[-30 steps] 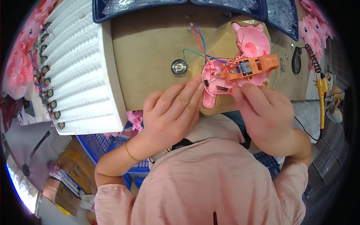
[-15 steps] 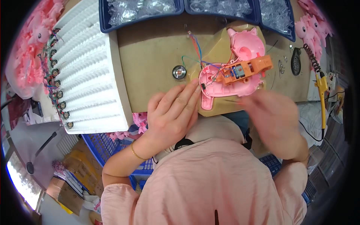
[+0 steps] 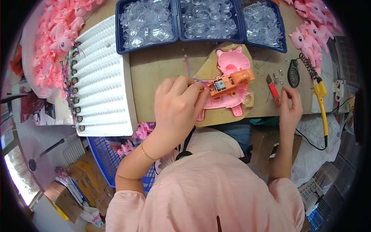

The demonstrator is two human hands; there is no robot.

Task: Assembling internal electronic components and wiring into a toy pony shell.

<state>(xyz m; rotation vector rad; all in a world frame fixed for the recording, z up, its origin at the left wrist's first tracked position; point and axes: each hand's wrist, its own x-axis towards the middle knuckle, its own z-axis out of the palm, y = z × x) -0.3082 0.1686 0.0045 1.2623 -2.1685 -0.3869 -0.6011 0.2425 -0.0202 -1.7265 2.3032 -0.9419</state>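
Note:
A pink pig-shaped plastic toy shell (image 3: 216, 103) lies open on a tan jig (image 3: 208, 75) in front of me. Across it rests an orange gearbox (image 3: 228, 86) with a small motor and thin wires. My left hand (image 3: 176, 102) is at the shell's left end, thumb and fingertips pinched together beside the blue and purple wires; what they hold is hidden. On the table to the right lies a slim red-handled tool (image 3: 274, 92) with a grey blade-like tip. Just beside its lower end is my right hand (image 3: 290, 106), fingers curled loosely with a gap between thumb and forefinger, holding nothing.
Blue bins (image 3: 176, 33) of clear plastic parts line the back. At the left stands a ridged white foam tray (image 3: 104, 77) with small speakers along its edge. A yellow soldering iron (image 3: 320, 96), a black oval piece (image 3: 293, 73) and loose screws (image 3: 277, 76) are at the right.
My right hand has let go of the pointed tool, now on the table, and moved right. My left hand has shifted from lying flat to pinching at the wires. The whole view has shifted.

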